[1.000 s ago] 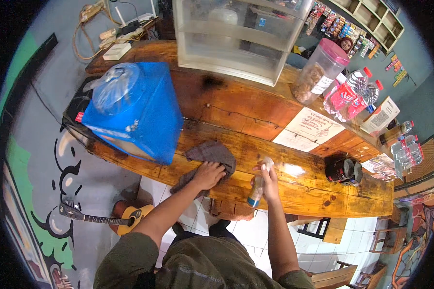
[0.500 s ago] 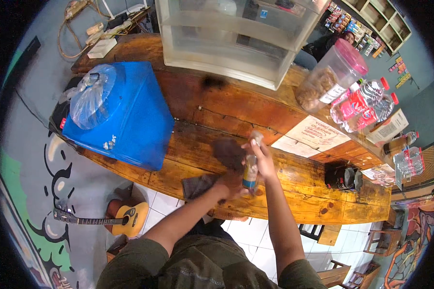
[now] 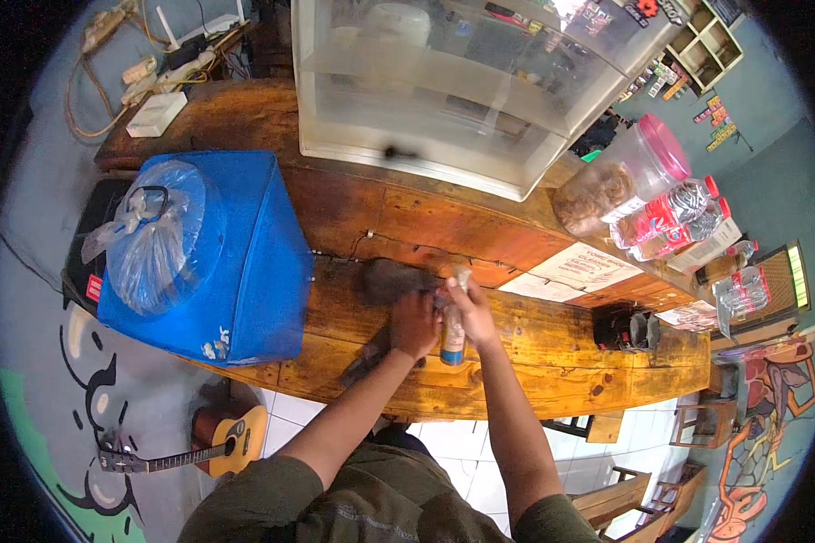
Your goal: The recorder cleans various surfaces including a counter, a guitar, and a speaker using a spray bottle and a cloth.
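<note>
My right hand [image 3: 471, 312] is wrapped round the upper part of a slim bottle [image 3: 452, 346] with a pale label and a blue band at its base. Just left of it, my left hand [image 3: 415, 328] has its fingers curled, knuckles up. What lies in the left hand's grip, if anything, is hidden. Beyond the left hand, a blurred dark grey object [image 3: 385, 281] lies on the wooden counter [image 3: 552, 353]; its kind cannot be made out. A second dark, soft-looking thing [image 3: 364, 362] rests near the counter's front edge, by my left wrist.
A blue box [image 3: 272, 262] topped by a tied clear plastic bag [image 3: 158, 262] stands left. A display case [image 3: 407, 163], a pink-lidded jar [image 3: 598, 195] and water bottles [image 3: 661, 217] sit on the raised ledge. Black items [image 3: 627, 328] lie right; a guitar [image 3: 235, 443] leans below.
My left hand has moved away from me, from near the bottle's base to beside its upper part. The bottle stays in my right hand. My view has shifted a little.
</note>
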`<state>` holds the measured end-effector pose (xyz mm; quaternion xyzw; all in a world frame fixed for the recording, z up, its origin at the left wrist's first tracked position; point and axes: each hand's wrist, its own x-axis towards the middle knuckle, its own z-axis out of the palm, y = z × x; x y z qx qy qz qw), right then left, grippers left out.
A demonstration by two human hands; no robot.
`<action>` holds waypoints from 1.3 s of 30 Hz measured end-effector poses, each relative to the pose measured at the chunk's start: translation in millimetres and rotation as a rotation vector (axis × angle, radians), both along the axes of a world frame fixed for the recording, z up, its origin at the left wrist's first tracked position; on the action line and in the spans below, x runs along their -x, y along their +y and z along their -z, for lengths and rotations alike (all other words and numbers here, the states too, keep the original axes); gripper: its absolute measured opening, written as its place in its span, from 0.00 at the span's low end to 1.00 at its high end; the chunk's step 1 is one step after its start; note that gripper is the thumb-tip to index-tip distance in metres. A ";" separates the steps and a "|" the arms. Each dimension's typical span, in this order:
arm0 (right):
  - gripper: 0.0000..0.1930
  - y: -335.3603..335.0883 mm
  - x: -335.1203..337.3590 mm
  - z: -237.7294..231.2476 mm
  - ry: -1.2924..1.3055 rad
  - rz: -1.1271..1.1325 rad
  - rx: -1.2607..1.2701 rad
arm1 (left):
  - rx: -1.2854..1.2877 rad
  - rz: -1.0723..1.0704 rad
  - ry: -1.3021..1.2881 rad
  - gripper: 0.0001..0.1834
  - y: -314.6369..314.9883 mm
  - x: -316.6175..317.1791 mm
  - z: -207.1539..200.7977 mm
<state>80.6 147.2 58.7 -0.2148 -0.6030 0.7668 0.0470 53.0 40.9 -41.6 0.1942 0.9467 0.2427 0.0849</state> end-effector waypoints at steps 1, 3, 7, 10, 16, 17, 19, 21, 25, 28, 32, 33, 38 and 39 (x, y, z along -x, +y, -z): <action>0.18 -10.2 2.9 -1.1 -0.004 -0.029 0.009 | -0.156 0.222 -0.037 0.26 -1.5 -2.5 26.2; 0.18 4.5 -9.5 -5.5 -0.018 0.052 0.061 | -0.340 0.486 -0.081 0.25 6.3 -18.8 42.0; 0.24 32.3 -28.0 6.8 -0.021 0.104 0.025 | -0.142 0.880 -0.103 0.28 -13.4 -17.8 5.9; 0.24 32.1 -35.8 7.4 -0.030 0.123 -0.010 | -0.107 -0.018 0.325 0.22 -28.7 1.2 25.7; 0.20 55.2 -71.6 12.4 -0.018 0.180 -0.005 | -0.055 0.204 0.106 0.16 45.3 -7.1 -25.4; 0.18 64.3 -78.4 13.8 0.009 0.218 0.003 | -0.149 0.533 0.033 0.16 53.9 -17.7 -26.2; 0.18 71.0 -79.2 4.1 0.018 0.178 0.049 | -0.292 0.633 0.140 0.16 52.9 -33.2 -7.1; 0.20 86.5 -82.5 -1.5 -0.031 0.066 -0.008 | -0.441 0.753 0.247 0.15 57.7 -41.3 -10.5; 0.24 83.0 -47.6 -8.8 0.013 -0.142 0.058 | -0.077 0.149 0.137 0.17 9.2 -26.1 -9.2; 0.26 65.9 -12.6 -0.8 -0.146 -0.226 -0.088 | -0.063 -0.102 0.374 0.15 -29.4 -21.0 -7.9; 0.28 47.0 10.1 12.5 -0.020 -0.282 0.018 | -0.052 -0.129 0.382 0.14 -63.9 -46.9 -16.4; 0.29 45.5 14.0 11.2 -0.088 -0.301 0.050 | -0.023 -0.045 0.263 0.15 -70.5 -55.5 -19.2; 0.27 42.3 19.9 19.9 -0.031 -0.263 0.069 | -0.021 -0.121 0.230 0.22 -78.4 -62.3 -6.0; 0.32 42.3 20.3 18.9 0.027 -0.270 0.115 | 0.039 -0.128 0.287 0.24 -73.5 -55.0 -3.8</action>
